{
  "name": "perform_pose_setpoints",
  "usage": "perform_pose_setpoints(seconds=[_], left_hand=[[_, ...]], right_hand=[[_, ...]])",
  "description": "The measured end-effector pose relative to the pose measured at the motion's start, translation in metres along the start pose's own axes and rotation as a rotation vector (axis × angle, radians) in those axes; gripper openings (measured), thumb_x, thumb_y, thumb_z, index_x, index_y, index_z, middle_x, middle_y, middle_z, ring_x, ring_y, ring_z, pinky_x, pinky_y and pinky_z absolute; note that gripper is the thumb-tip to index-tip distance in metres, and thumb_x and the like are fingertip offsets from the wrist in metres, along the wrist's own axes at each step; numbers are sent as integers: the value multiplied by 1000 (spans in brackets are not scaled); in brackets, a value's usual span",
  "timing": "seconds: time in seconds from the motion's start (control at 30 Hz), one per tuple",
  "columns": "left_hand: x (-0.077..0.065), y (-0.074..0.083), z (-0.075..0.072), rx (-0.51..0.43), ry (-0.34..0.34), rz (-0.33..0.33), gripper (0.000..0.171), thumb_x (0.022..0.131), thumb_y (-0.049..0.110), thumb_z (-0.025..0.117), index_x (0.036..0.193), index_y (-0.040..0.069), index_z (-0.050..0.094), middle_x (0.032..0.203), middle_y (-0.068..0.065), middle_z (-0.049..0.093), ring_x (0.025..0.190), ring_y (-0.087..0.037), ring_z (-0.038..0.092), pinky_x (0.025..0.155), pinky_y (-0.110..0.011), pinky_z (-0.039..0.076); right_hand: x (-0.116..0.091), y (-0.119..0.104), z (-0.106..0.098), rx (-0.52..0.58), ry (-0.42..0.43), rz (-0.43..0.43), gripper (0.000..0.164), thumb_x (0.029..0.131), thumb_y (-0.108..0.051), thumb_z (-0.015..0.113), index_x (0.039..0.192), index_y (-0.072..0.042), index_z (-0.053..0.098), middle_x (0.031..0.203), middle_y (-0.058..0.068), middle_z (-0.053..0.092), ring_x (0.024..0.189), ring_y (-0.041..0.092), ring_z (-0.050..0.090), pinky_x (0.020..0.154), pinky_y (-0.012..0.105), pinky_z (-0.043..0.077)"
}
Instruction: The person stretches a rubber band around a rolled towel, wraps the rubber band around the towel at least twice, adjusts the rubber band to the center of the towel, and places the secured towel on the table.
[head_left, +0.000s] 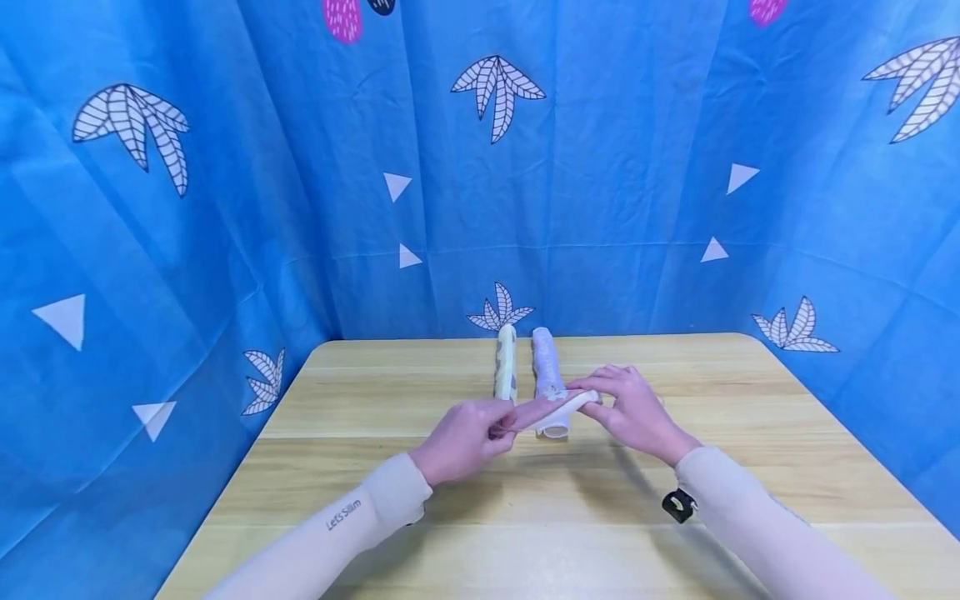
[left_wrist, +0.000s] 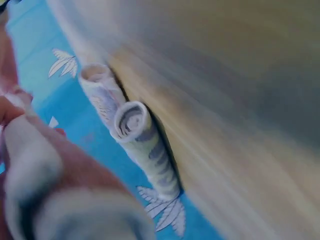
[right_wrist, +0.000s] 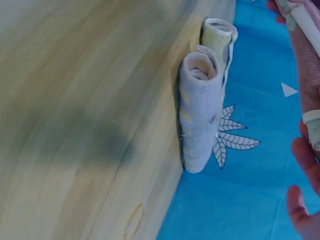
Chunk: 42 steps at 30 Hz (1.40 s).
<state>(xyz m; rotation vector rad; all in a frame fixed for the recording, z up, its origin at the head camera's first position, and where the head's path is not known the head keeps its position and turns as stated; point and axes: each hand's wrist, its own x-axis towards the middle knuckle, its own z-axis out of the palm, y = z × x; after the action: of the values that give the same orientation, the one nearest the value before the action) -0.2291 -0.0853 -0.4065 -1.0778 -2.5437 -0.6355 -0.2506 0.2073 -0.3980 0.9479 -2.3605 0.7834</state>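
Note:
Over the table, a pinkish-brown towel with a white edge is stretched between both hands, rolled into a narrow strip. My left hand grips its left end with curled fingers. At the other end my right hand pinches it between thumb and fingers. Behind it a lavender rolled towel lies on the table, partly covered by the strip in the head view. To its left lies a pale green rolled towel with grey markings. The right wrist view shows the spiral end of the lavender roll.
The light wooden table has rounded far corners. A blue curtain with white leaves and triangles hangs behind it and along both sides. A black device is strapped at the right wrist.

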Motion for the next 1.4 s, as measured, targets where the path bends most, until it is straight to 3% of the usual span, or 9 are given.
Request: perform_pose_setpoints(seconds=[0.2, 0.37, 0.6, 0.73, 0.87, 0.93, 1.03, 1.23, 1.4], left_hand=[[4, -7, -5, -310, -95, -227, 15, 91, 18, 71, 92, 25, 58, 82, 7, 57, 75, -9, 54, 64, -22, 46], [5, -14, -4, -632, -153, -302, 15, 93, 15, 72, 98, 16, 58, 103, -1, 68, 95, -15, 63, 81, -29, 54], [4, -11, -2, -730, -193, -370, 17, 95, 23, 71, 105, 21, 58, 113, -2, 70, 102, -18, 63, 87, -33, 53], [-2, -6, -1, -489, -158, -280, 25, 92, 27, 75, 111, 26, 59, 112, 3, 69, 97, -14, 64, 84, -33, 55], [-6, -1, -1, -50, -65, -25, 38, 89, 21, 77, 124, 26, 61, 115, 4, 69, 94, -12, 68, 84, -30, 57], [-7, 0, 0, 95, -4, 81, 42, 90, 15, 76, 129, 23, 62, 117, 2, 70, 92, -12, 70, 83, -29, 58], [-7, 0, 0, 183, 49, 155, 43, 89, 10, 75, 130, 19, 64, 114, -1, 72, 90, -13, 72, 81, -26, 58], [-3, 4, 0, 286, 28, 148, 55, 85, 12, 79, 136, 17, 61, 103, -4, 72, 82, -13, 71, 76, -26, 59], [-1, 3, 2, 350, 7, 153, 37, 86, 14, 79, 120, 14, 65, 98, -4, 71, 78, -15, 70, 72, -26, 59]], right_hand=[[-8, 2, 3, -28, -18, -81, 49, 81, -13, 83, 128, -19, 69, 119, 0, 70, 108, 20, 60, 90, 48, 46], [-10, 6, 7, -204, 37, -230, 71, 74, -12, 89, 138, -27, 61, 138, 8, 60, 125, 29, 53, 94, 51, 43], [-6, 7, 7, -315, 104, -350, 36, 93, -26, 73, 129, -21, 68, 122, 7, 68, 115, 30, 58, 92, 52, 42], [-6, 7, 6, -303, 91, -319, 32, 93, -25, 73, 124, -21, 70, 112, 4, 71, 107, 27, 59, 91, 50, 40], [-4, 8, 6, -279, 89, -282, 40, 82, -16, 80, 121, -18, 71, 108, 1, 72, 102, 23, 60, 90, 49, 37], [-4, 8, 6, -273, 94, -275, 40, 81, -15, 80, 120, -16, 72, 106, 1, 72, 99, 23, 60, 89, 49, 36], [-3, 9, 6, -273, 109, -270, 37, 81, -16, 80, 118, -15, 73, 104, 1, 73, 96, 23, 60, 88, 49, 36], [0, 4, 6, -303, 96, -241, 34, 81, -16, 81, 114, -16, 74, 98, 1, 75, 91, 21, 60, 86, 49, 36], [3, -3, 4, -330, 68, -218, 30, 81, -15, 81, 110, -17, 75, 95, 1, 75, 89, 20, 60, 86, 50, 36]])
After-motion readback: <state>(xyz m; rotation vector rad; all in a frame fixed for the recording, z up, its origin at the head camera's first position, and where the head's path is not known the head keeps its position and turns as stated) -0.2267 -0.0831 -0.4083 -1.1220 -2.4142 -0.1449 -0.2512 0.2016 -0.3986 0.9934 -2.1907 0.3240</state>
